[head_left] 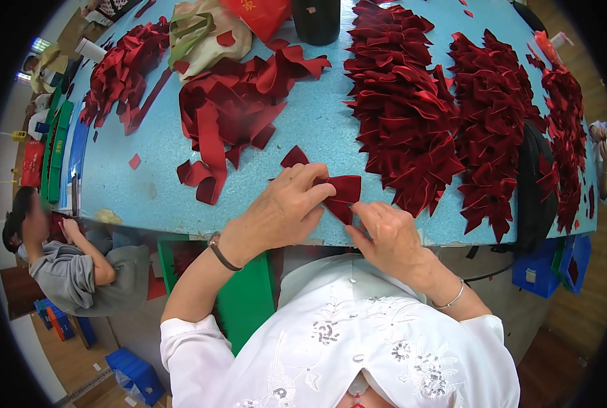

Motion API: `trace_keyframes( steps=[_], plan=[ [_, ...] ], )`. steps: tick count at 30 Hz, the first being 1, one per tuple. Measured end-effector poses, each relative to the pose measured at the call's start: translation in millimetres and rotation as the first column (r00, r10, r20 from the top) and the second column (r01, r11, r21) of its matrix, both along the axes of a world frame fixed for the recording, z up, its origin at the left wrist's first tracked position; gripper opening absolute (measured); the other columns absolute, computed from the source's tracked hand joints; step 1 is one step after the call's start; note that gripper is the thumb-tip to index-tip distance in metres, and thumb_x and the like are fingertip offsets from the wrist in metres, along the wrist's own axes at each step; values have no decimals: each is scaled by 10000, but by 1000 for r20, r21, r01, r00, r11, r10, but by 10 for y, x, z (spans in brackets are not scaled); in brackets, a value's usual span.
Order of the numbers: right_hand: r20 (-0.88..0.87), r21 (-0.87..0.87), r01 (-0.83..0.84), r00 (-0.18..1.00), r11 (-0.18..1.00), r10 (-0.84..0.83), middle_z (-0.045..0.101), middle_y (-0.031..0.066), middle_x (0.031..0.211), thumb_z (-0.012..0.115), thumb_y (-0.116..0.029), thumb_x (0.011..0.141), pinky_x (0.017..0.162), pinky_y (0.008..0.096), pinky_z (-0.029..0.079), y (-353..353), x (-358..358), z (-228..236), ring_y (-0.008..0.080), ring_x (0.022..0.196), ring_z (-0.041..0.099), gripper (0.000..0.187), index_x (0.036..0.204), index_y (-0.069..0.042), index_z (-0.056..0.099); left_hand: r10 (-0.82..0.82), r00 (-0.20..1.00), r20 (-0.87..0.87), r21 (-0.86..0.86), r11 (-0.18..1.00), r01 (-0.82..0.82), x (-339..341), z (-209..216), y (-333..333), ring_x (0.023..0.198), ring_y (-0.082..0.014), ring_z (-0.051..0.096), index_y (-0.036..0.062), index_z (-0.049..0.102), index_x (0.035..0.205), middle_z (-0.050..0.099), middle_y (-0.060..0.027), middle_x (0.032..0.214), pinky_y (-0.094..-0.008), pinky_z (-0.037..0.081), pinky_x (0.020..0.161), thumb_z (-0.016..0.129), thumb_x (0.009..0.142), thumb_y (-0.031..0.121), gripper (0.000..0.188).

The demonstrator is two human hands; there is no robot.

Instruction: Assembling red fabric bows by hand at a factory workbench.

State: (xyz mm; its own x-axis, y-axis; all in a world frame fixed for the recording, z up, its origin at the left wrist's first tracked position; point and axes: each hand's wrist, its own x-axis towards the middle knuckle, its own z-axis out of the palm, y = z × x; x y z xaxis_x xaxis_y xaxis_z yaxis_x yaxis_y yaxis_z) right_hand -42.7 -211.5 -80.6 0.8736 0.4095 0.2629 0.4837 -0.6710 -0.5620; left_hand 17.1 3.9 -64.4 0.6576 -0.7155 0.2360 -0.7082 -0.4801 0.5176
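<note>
A dark red velvet ribbon piece [348,189], folded like a bow, is pinched near the table's front edge. My left hand [276,207] grips its middle between thumb and fingers, and one loop [294,157] sticks out beyond that hand. On the other side, my right hand [388,234] has its thumb and fingertips closed at the lower edge of the ribbon. Long loose red ribbon strips [211,129] lie in a tangle beyond my left hand. Just past my right hand runs a thick row of finished-looking ribbon bows [402,109], packed closely together.
More bow rows [487,115] and a black bag [538,183] stand to the right on the blue table [160,194]. Further back are a cloth bag [205,44] and a dark cylinder [316,20]. A green bin [249,292] sits below the edge; a seated person [89,272] is at left.
</note>
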Motion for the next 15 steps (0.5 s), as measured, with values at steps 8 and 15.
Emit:
trace_keyframes(
  steps=[8, 15],
  plan=[
    [-54, 25, 17, 998, 1000, -16, 586, 99, 708, 737, -44, 742, 513, 366, 460, 54, 34, 23, 254, 607, 593, 256, 932, -12, 568, -32, 998, -57, -93, 995, 26, 131, -134, 58, 954, -305, 595, 19, 635, 1020, 577, -156, 1094, -364, 514, 786, 702, 680, -35, 351],
    [82, 119, 36, 996, 992, -46, 596, 91, 695, 709, -8, 753, 480, 328, 452, 50, 66, -123, 229, 545, 575, 159, 852, 3, 585, 26, 1000, 17, -46, 999, -25, 0, -1, -42, 955, -281, 595, 11, 632, 1020, 564, -148, 1124, -351, 515, 767, 726, 678, -12, 356]
  ],
)
